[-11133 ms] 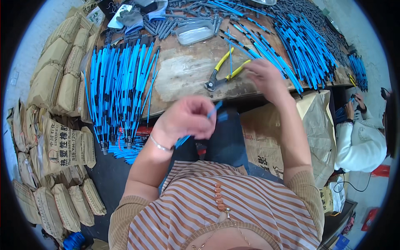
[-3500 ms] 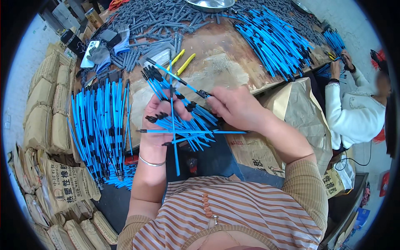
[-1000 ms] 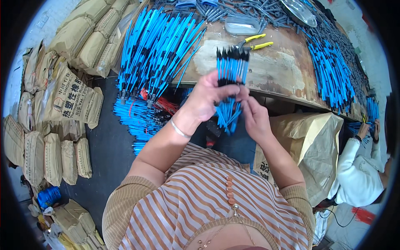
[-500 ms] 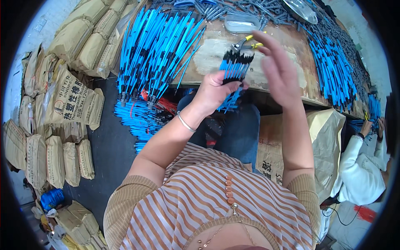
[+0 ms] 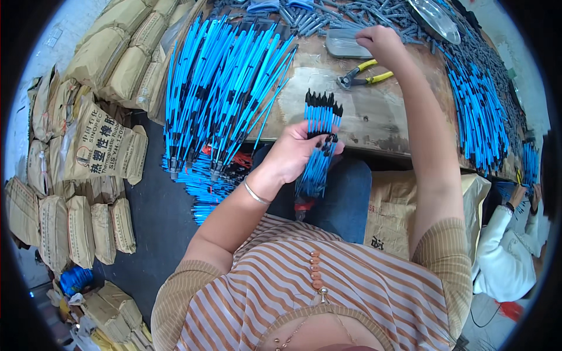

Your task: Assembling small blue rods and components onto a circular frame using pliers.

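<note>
Left hand closed, thumb across the front, a bundle of thin blue rods is gripped near its middle above denim-clad legs, black tips uppermost. By this hold, it appears, the rods are kept together and their tips roughly level, while the other hand is left free. At the end of an outstretched arm, the right hand is held with fingers curled over the edge of a clear plastic tray; whether anything is pinched there, or the tray touched, cannot be told.

Loose blue rods are fanned across the left of the worn wooden table, their lower ends jutting past its edge, presumably for easy picking. Yellow-handled pincers are laid between bundle and tray, seemingly within ready reach. Beyond, grey ribbed plugs are heaped.

Half a second earlier, the right hand was blurred in mid-air nearer the bundle; now it is seen farther out, and the pincers are left uncovered. The bundle, then leaning right, is held straighter.
</note>
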A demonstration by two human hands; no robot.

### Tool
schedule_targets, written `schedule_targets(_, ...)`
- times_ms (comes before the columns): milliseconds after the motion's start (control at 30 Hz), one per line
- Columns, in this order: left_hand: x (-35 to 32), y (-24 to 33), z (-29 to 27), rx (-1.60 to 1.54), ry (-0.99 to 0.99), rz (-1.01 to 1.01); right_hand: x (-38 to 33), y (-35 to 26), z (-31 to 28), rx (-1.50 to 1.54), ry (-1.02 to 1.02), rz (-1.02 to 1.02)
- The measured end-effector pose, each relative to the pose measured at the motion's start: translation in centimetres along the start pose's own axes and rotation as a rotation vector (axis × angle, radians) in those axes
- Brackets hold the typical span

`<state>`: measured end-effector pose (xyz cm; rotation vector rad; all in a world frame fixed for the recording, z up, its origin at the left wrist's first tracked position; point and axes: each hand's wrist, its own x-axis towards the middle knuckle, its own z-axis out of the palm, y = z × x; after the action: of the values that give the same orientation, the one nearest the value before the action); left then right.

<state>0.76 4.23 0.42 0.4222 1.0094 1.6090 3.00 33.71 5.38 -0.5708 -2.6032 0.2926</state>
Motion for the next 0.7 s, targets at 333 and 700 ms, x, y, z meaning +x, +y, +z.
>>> schedule_targets(333,0.8,0.3,-1.5,-0.107,-0.063,-0.025,3.3,0.2,3.0,-0.428,-0.282,-0.076)
schedule_targets(700,0.1,0.0,-0.9,-0.025,-0.076,-0.004,3.0,0.7,2.7,-0.478,-0.17,-0.069)
